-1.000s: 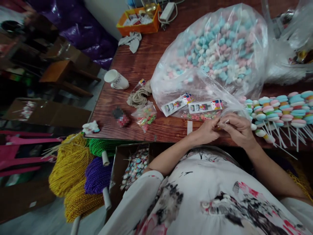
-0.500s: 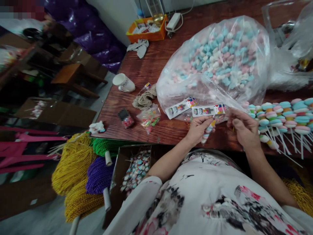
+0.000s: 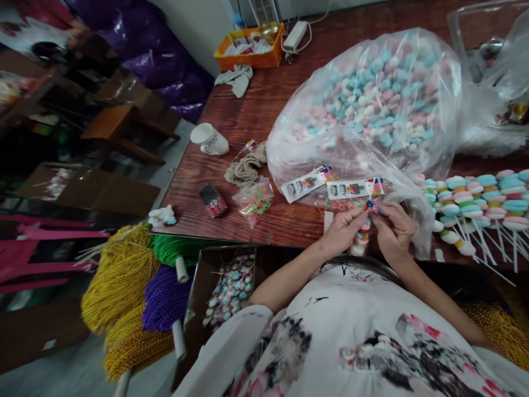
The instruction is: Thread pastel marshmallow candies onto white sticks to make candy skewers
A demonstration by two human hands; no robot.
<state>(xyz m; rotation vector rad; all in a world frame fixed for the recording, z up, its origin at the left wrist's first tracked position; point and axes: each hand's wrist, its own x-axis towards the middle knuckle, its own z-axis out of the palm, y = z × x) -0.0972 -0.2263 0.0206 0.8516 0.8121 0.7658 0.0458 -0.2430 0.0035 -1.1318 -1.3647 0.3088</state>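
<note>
Over the table's (image 3: 295, 225) near edge, the left hand (image 3: 344, 230) and right hand (image 3: 395, 230) pinch the upper end of a candy stick (image 3: 362, 236), its striped body hanging below. Just beyond lie printed packets (image 3: 350, 189), then a bulging bag of marshmallows (image 3: 378, 94).

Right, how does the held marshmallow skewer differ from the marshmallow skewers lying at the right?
The held skewer is between the left hand and right hand; the lying skewers rest on the table. The held skewer's stick points up the picture, the lying skewers' sticks down it. Both carry stacked, coloured pieces.
</note>
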